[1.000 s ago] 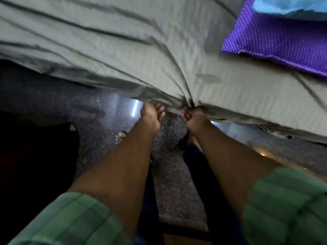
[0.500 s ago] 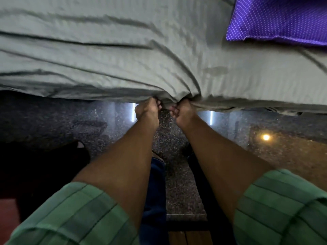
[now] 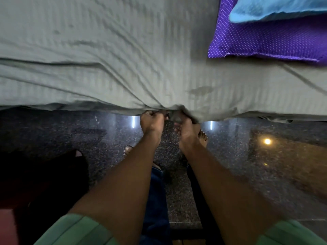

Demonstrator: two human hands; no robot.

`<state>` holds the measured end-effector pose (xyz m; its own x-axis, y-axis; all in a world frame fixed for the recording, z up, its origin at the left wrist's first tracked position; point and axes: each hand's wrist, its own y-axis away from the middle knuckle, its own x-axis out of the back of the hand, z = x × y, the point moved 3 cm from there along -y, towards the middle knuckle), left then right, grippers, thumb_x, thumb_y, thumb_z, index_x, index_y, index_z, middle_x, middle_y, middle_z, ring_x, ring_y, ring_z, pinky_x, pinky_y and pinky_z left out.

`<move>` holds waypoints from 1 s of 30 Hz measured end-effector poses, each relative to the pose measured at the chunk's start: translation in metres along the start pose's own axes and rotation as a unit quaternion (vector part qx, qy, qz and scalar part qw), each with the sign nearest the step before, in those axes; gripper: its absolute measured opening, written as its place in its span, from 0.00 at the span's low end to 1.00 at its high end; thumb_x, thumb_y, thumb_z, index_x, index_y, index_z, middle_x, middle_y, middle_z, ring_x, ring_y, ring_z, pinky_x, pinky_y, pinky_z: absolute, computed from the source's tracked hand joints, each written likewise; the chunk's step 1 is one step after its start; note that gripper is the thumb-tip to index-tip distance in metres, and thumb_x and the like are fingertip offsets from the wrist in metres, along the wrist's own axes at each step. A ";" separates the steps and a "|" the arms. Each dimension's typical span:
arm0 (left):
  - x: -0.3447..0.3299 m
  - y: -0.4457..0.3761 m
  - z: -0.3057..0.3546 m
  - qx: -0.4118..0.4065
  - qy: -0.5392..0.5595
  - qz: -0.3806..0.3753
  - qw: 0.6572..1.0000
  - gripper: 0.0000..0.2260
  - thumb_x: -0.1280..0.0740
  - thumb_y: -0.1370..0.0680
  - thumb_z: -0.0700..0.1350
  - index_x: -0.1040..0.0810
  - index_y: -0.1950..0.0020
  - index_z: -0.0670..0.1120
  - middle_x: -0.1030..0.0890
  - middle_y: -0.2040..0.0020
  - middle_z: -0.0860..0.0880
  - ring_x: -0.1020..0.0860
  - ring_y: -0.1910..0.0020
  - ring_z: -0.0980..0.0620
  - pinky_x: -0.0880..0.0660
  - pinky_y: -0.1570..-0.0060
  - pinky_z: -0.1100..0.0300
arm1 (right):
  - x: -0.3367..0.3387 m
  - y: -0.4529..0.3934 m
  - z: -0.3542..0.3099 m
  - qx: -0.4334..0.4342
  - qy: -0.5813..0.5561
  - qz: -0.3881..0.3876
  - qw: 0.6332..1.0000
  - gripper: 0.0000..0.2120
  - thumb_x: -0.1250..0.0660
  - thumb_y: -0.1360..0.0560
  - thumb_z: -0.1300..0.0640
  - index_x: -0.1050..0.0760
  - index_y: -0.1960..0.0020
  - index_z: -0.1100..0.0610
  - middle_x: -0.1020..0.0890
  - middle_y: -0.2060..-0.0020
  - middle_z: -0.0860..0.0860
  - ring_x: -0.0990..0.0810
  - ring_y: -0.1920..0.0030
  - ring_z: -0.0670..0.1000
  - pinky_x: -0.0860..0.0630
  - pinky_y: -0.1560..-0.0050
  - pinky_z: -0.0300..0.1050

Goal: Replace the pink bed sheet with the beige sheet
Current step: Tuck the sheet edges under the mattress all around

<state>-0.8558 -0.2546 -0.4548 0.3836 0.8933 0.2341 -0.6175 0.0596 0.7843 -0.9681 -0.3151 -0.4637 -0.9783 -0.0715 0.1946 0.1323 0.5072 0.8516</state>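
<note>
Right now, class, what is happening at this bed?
A person in green striped sleeves stands at the side of the bed. The left hand and the right hand sit close together, both gripping the hanging edge of the wrinkled beige cotton sheet, which bunches there. A purple dotted pillow with a light blue cloth on it lies on the sheet at far right.

Both my bare forearms stretch forward from rolled green sleeves, close together. My left hand (image 3: 152, 122) curls its fingers round the grey-beige sheet's edge (image 3: 123, 107); my right hand (image 3: 187, 129) grips a bunched fold just beside it.
</note>
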 end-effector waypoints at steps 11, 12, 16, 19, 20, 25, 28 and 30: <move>-0.006 -0.035 -0.046 0.155 -0.091 0.064 0.982 0.25 0.32 0.40 0.54 0.20 0.50 0.38 0.15 0.56 0.42 0.15 0.59 0.44 0.15 0.54 0.45 | -0.011 -0.046 0.002 -0.022 0.232 0.069 0.970 0.26 0.33 0.40 0.41 0.18 0.52 0.60 0.15 0.61 0.57 0.15 0.65 0.59 0.16 0.64 0.56; -0.008 -0.025 -0.033 0.170 -0.081 0.048 0.981 0.21 0.31 0.37 0.52 0.20 0.52 0.38 0.15 0.58 0.44 0.15 0.61 0.46 0.16 0.53 0.47 | -0.010 -0.039 -0.002 -0.028 0.221 0.049 0.974 0.23 0.32 0.38 0.43 0.18 0.53 0.60 0.15 0.63 0.57 0.17 0.69 0.57 0.18 0.69 0.52; -0.020 0.000 -0.001 0.170 -0.119 -0.023 0.978 0.08 0.33 0.24 0.49 0.20 0.56 0.45 0.19 0.63 0.47 0.21 0.65 0.49 0.21 0.64 0.58 | 0.017 -0.100 0.040 -0.033 0.133 -0.020 0.990 0.30 0.23 0.45 0.40 0.19 0.47 0.52 0.16 0.60 0.52 0.18 0.67 0.54 0.23 0.71 0.45; -0.037 0.011 -0.005 0.172 -0.192 -0.123 0.958 0.08 0.30 0.24 0.50 0.18 0.49 0.47 0.16 0.54 0.47 0.20 0.61 0.50 0.28 0.68 0.60 | 0.043 -0.085 0.006 0.078 0.037 0.057 0.995 0.30 0.19 0.37 0.48 0.23 0.37 0.54 0.15 0.45 0.51 0.17 0.43 0.55 0.19 0.43 0.50; -0.044 0.017 -0.008 0.175 -0.194 -0.166 0.951 0.07 0.29 0.23 0.50 0.19 0.49 0.48 0.15 0.51 0.48 0.19 0.60 0.51 0.28 0.65 0.60 | 0.049 -0.059 -0.019 0.117 -0.001 0.081 0.990 0.24 0.24 0.33 0.56 0.22 0.38 0.58 0.15 0.45 0.53 0.17 0.43 0.55 0.19 0.43 0.50; -0.097 0.035 -0.014 0.168 -0.091 -0.208 0.959 0.04 0.32 0.19 0.45 0.19 0.46 0.48 0.15 0.51 0.51 0.20 0.67 0.61 0.29 0.73 0.66 | 0.064 -0.023 -0.066 0.149 -0.049 0.077 0.985 0.20 0.36 0.37 0.60 0.19 0.49 0.67 0.15 0.53 0.65 0.16 0.56 0.63 0.18 0.58 0.60; -0.119 0.039 -0.024 0.154 -0.030 -0.147 0.977 0.10 0.28 0.23 0.42 0.17 0.44 0.40 0.14 0.50 0.46 0.17 0.63 0.54 0.26 0.74 0.65 | 0.063 -0.036 -0.067 0.129 -0.018 0.074 0.989 0.22 0.36 0.43 0.56 0.18 0.52 0.65 0.14 0.57 0.63 0.15 0.57 0.67 0.17 0.63 0.63; -0.124 0.043 -0.026 0.141 -0.014 -0.097 0.985 0.08 0.28 0.24 0.42 0.17 0.47 0.41 0.13 0.50 0.46 0.17 0.58 0.50 0.21 0.69 0.63 | 0.064 -0.026 -0.075 0.099 -0.012 0.046 0.994 0.12 0.36 0.36 0.62 0.18 0.55 0.62 0.14 0.59 0.61 0.17 0.61 0.58 0.19 0.65 0.51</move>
<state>-0.9478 -0.3509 -0.4648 0.4973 0.8642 0.0764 -0.3167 0.0988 0.9433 -1.0226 -0.3968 -0.4368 -0.9675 0.0019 0.2530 0.1890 0.6701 0.7178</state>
